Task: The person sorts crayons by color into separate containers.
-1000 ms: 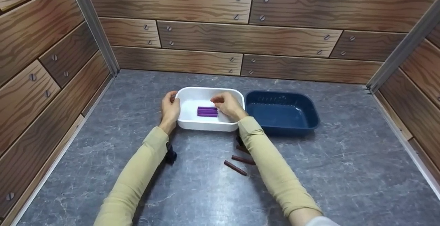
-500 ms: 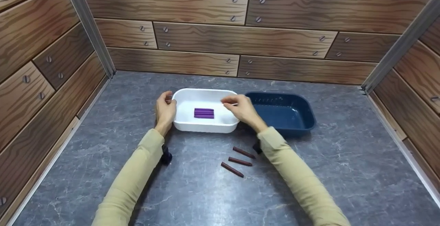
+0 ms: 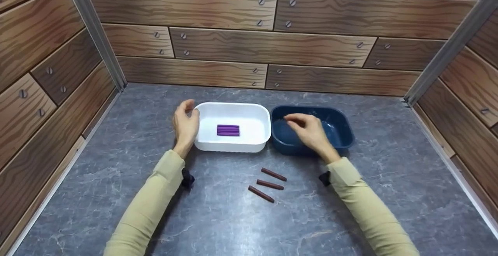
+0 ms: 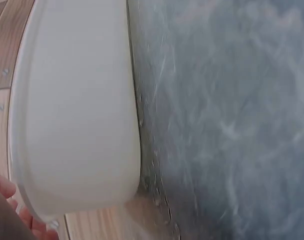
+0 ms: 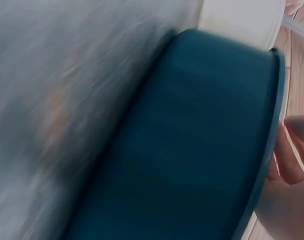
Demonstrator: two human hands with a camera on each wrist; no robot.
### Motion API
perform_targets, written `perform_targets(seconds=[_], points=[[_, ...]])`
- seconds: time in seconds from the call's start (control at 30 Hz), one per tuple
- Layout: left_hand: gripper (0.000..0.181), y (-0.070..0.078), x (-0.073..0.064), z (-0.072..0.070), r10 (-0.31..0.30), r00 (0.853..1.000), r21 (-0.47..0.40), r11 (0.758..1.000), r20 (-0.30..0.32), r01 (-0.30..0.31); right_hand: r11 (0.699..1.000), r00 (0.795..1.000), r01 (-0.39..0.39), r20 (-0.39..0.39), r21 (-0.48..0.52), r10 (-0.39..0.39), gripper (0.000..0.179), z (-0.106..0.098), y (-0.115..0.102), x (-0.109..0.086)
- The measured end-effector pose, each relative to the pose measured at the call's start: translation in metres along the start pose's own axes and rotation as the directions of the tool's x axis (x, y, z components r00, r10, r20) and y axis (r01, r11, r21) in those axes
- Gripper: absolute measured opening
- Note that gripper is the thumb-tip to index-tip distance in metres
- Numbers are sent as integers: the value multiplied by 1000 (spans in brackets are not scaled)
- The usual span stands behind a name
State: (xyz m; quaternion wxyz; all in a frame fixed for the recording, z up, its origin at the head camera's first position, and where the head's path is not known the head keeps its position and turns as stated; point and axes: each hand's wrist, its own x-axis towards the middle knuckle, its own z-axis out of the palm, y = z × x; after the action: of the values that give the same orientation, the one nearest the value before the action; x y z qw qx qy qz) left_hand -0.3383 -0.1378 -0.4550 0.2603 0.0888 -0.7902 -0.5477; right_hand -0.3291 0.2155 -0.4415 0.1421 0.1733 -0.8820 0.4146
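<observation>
My left hand (image 3: 186, 125) is at the left end of a white tub (image 3: 233, 147), its thumb right at the rim. In the left wrist view its fingers show beside the tub's corner (image 4: 76, 125). On the floor of the white tub, several purple crayons (image 3: 228, 130) lie side by side in a neat row. My right hand (image 3: 311, 131) hovers over a navy blue tub (image 3: 288, 147), with loosely bent fingers and nothing visible in them. In the right wrist view it appears past the blue tub's rim (image 5: 277, 100).
Three brown crayons (image 3: 270, 184) lie apart on the grey marbled table (image 3: 218, 217), in front of the tubs. The two tubs stand end to end. Wood-patterned panels (image 3: 218, 42) close off the back and both sides.
My right hand has moved right, from inside the white tub to above the blue one. The left hand stays at the white tub's end. The camera view has shifted slightly.
</observation>
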Motion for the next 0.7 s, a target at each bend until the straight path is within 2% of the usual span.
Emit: perform_targets(seconds=[0.17,0.33,0.43,0.57,0.7], points=[[31,6,-12,6,62,996,-22,998,59,-61,999,999,-2,-35,-38,1,21,-21,16,-11],[26,13,-22,15,145,986,-70,988,84,-140,997,988,-14,-152,-79,2,22,-41,33,-16],[25,18,-30,23,172,978,-142,978,120,-154,993,969,-67,-245,-102,40,22,-53,44,-17],[26,24,-42,32,180,964,-229,964,194,-134,979,933,-171,-338,-109,126,23,-67,59,-18],[26,28,-52,43,205,945,-299,946,255,-125,962,918,-255,-338,-101,208,29,-77,70,-18]])
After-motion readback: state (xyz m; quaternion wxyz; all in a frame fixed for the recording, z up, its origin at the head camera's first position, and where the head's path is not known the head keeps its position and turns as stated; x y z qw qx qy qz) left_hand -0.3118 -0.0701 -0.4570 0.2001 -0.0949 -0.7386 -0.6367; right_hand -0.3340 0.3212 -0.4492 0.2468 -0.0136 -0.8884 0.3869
